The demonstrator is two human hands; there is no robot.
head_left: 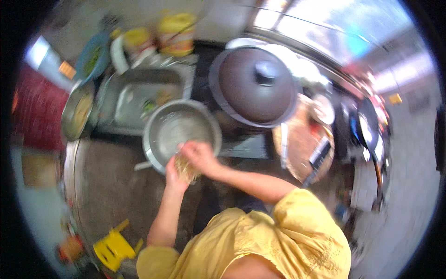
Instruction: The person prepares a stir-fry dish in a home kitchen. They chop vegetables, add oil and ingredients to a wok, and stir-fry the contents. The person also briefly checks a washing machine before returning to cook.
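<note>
A wide metal basin (181, 120) stands before me, overlapping the near right corner of the sink. Over its near rim my left hand (176, 178) holds a bunch of thin pale strands (186, 170), too blurred to name more exactly. The fingers of my right hand (198, 153) are bent at the upper end of the same bunch, and its thumb and fingertips look closed together; whether they pinch some strands cannot be told. Inside the basin only its shiny, blurred bottom shows.
Behind the basin lies a steel sink (139, 75) with green scraps. A large lidded wok (256, 87) stands right of it, then a round wooden chopping board (299, 153) bearing a cleaver (318, 153). At left are a metal bowl (78, 111) and a blue basin (92, 57); a yellow plastic stool (113, 246) is lower left.
</note>
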